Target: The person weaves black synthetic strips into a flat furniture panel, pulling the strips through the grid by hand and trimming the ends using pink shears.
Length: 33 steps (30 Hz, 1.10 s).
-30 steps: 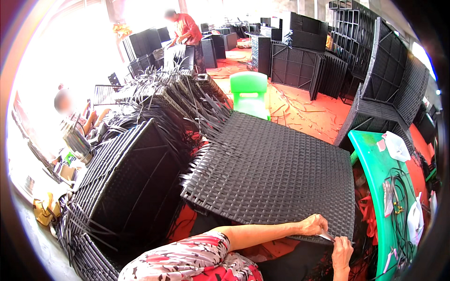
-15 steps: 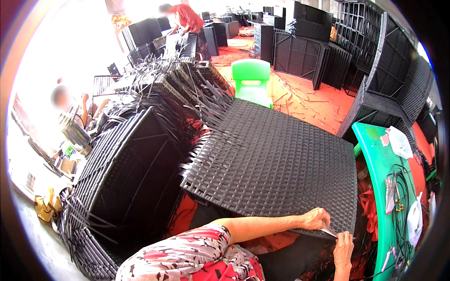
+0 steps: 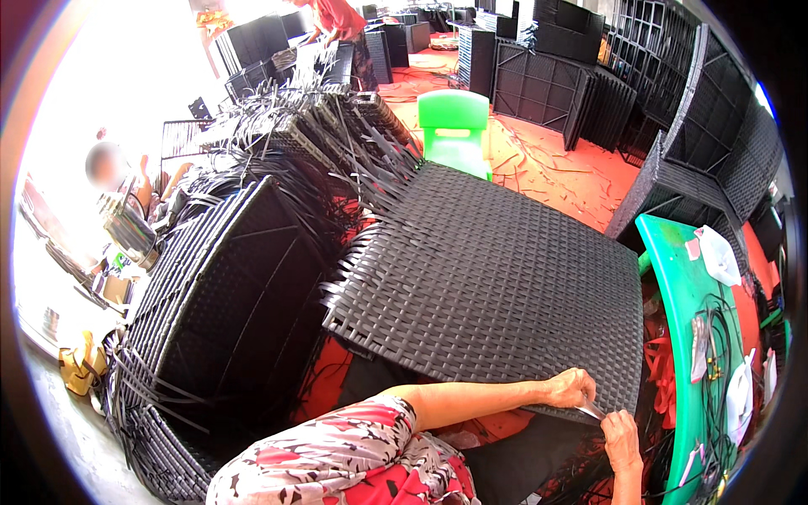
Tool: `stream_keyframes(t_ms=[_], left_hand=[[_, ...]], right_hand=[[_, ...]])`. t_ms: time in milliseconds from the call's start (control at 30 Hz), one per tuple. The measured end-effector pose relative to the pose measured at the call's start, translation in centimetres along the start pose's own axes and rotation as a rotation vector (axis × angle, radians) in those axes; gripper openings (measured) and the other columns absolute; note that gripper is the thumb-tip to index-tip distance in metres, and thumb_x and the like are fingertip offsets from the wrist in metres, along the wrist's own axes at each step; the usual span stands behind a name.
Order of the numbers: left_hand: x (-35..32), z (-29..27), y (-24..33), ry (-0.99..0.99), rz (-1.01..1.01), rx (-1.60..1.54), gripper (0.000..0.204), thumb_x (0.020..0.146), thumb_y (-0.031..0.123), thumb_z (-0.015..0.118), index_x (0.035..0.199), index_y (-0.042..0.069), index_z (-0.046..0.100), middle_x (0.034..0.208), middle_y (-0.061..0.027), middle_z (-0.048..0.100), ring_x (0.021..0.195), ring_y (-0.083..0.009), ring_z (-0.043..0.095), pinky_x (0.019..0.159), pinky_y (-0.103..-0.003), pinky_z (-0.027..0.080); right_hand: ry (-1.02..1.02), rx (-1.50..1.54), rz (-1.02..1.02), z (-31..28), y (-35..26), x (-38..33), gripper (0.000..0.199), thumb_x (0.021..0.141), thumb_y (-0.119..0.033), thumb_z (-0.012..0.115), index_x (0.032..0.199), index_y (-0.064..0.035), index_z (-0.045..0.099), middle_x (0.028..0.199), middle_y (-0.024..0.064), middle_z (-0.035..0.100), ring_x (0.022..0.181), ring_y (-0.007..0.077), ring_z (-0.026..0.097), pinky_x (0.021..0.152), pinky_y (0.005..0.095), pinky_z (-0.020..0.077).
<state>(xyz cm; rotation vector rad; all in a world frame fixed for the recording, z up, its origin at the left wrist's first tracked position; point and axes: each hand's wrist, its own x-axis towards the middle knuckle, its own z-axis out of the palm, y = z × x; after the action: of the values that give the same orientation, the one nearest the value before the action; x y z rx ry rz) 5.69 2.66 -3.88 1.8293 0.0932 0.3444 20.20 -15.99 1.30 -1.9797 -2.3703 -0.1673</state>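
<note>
A large black woven panel (image 3: 497,286) lies flat in front of me, with loose strand ends sticking out along its left side. My left hand (image 3: 572,389) reaches in from the lower left in a red floral sleeve and grips the panel's near edge by the right corner. My right hand (image 3: 621,438) comes up from the bottom edge just below it. It pinches a thin grey strip (image 3: 591,411) that runs between the two hands at that edge.
A stack of black woven panels (image 3: 227,311) leans at my left. A green table (image 3: 686,337) with cables and white bags stands on the right, a green plastic chair (image 3: 454,126) behind the panel. A person sits at far left; another in red bends at the back.
The view has tilted slightly, so the chair and the back of the room sit higher in the picture. Both hands stay at the panel's near right corner.
</note>
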Motion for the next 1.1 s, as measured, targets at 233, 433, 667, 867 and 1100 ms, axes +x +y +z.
stream_keyframes(t_ms=[233,433,667,867,1100], left_hand=[[0.6,0.4,-0.5,-0.035,0.167,-0.154,0.015,0.072,0.011,0.064,0.082,0.001,0.067,0.075,-0.0115,0.066,0.073,-0.0164,0.062,0.068,-0.033,0.049],[0.9,-0.6,-0.2,-0.06,-0.06,-0.167,0.017,0.08,0.01,0.062,0.093,0.0,0.066,0.078,-0.004,0.064,0.07,-0.0103,0.056,0.062,-0.027,0.047],[0.8,-1.2,0.9,-0.112,-0.134,-0.131,0.017,0.078,0.006,0.059,0.093,0.001,0.066,0.076,-0.0045,0.063,0.066,-0.0101,0.055,0.058,-0.026,0.045],[1.1,0.3,0.5,-0.078,0.08,-0.113,0.016,0.073,0.01,0.064,0.084,-0.001,0.066,0.078,-0.0126,0.067,0.075,-0.0175,0.063,0.068,-0.033,0.049],[-0.2,-0.2,0.9,0.005,-0.006,-0.013,0.021,0.07,0.019,0.068,0.08,0.001,0.067,0.07,-0.0126,0.064,0.066,-0.0222,0.063,0.062,-0.035,0.047]], right_hand=[[-0.065,0.016,0.07,-1.3,0.0,-0.9,0.018,0.067,0.002,0.051,0.084,-0.0056,0.054,0.08,0.0116,0.053,0.078,0.0287,0.053,0.071,0.0398,0.0432],[-0.055,0.193,0.088,-0.5,2.5,0.2,0.018,0.068,0.004,0.052,0.083,-0.0049,0.05,0.083,0.0118,0.048,0.082,0.0317,0.052,0.072,0.0413,0.0421],[-0.154,0.076,0.041,-1.5,1.9,0.8,0.014,0.077,-0.004,0.049,0.09,-0.0076,0.053,0.091,0.0081,0.048,0.091,0.0257,0.051,0.076,0.0377,0.0426],[-0.082,-0.013,0.06,-0.7,0.7,-2.2,0.022,0.066,0.003,0.053,0.087,-0.0025,0.055,0.094,0.0122,0.052,0.09,0.0308,0.05,0.081,0.0416,0.0417],[-0.034,0.077,0.031,0.1,0.7,-0.9,0.031,0.056,0.001,0.068,0.081,-0.0056,0.051,0.08,0.0099,0.048,0.078,0.0303,0.05,0.067,0.0405,0.0396]])
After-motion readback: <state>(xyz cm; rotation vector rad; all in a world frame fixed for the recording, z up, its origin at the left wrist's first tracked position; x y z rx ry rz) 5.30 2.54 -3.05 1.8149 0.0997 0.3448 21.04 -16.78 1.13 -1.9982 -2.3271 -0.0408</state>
